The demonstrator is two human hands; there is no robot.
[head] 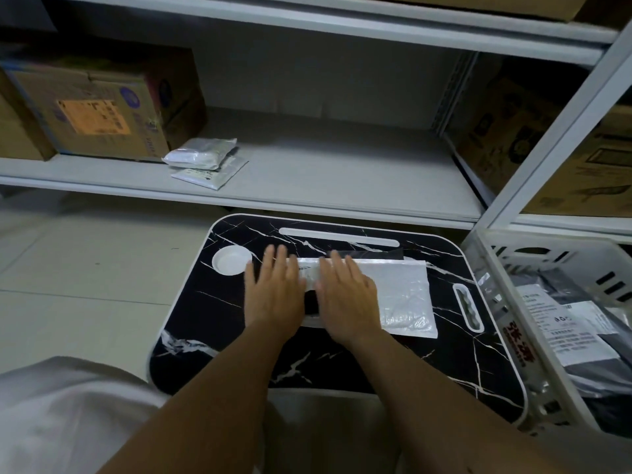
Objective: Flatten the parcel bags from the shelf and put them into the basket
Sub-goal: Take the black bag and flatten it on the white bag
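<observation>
A white parcel bag lies flat on the black marble-patterned lap table. My left hand presses palm-down on the bag's left end, fingers spread. My right hand lies flat on the bag beside it, covering its middle. Two more white parcel bags are stacked on the grey shelf behind the table, at the left. The white plastic basket stands to the right of the table and holds several grey and white parcel bags.
Cardboard boxes sit on the shelf at the left, and more boxes fill the shelf unit at the right. A white round cup recess is in the table's far-left corner. Pale floor tiles lie left of the table.
</observation>
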